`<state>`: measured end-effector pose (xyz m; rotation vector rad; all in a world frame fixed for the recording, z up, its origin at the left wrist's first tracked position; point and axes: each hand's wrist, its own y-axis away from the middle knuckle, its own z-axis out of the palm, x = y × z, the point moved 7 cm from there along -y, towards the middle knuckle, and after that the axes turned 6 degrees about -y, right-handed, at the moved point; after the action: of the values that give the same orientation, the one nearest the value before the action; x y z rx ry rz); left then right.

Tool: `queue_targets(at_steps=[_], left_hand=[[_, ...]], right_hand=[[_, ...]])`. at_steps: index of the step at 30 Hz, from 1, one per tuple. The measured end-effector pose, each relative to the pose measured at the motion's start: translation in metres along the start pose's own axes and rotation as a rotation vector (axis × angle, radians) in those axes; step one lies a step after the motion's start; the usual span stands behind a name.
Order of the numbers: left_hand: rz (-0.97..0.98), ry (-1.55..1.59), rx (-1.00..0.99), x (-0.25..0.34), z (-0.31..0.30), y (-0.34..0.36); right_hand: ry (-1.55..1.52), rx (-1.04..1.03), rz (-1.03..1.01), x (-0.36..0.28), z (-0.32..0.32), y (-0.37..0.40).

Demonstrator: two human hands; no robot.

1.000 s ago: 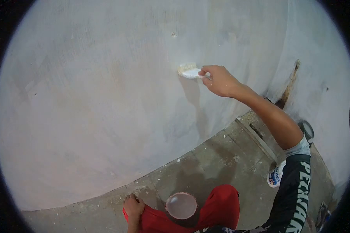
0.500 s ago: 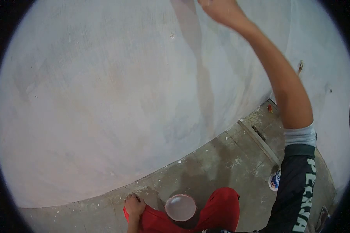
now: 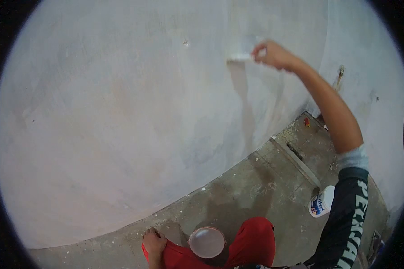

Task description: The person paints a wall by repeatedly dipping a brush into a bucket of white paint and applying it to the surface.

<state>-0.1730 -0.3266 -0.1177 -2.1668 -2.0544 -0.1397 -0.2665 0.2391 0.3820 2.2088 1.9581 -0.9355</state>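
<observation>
Right hand (image 3: 276, 54) is raised at arm's length toward the upper part of the wall (image 3: 121, 112), with its fingers closed round the handle of a brush (image 3: 239, 57). The brush head lies flat against the wall surface, just left of the hand, and its bristles are pale and blurred. A darker, damp-looking streak runs down the wall directly beneath the brush. The right arm is bare to the elbow, and above that it is covered by a dark sleeve (image 3: 348, 224) with pale lettering. Left hand (image 3: 154, 240) is low at the bottom of the view, with its fingers curled, resting on the knee of the red trousers (image 3: 256, 242) close to where the wall meets the floor (image 3: 265, 179). Whether it grips anything cannot be told. A round shallow bowl (image 3: 206, 242) with a pinkish rim sits just right of the left hand, between the knees. A white tin (image 3: 321, 202) with a blue label lies tilted on the floor near the right elbow, well apart from the bowl. The floor is rough grey concrete, speckled with white flecks along the wall base. A rust-coloured vertical mark (image 3: 339, 74) shows in the corner to the right of the raised hand.
</observation>
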Motion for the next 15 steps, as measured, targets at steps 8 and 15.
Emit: queue_targets(at_steps=[8, 15], left_hand=[[-0.027, 0.022, -0.024, 0.01, 0.012, -0.003], [-0.018, -0.021, -0.055, 0.015, 0.01, -0.006]], right_hand=[[-0.071, 0.427, -0.02, -0.076, -0.107, -0.021], [0.03, 0.963, -0.672, -0.029, -0.029, -0.03]])
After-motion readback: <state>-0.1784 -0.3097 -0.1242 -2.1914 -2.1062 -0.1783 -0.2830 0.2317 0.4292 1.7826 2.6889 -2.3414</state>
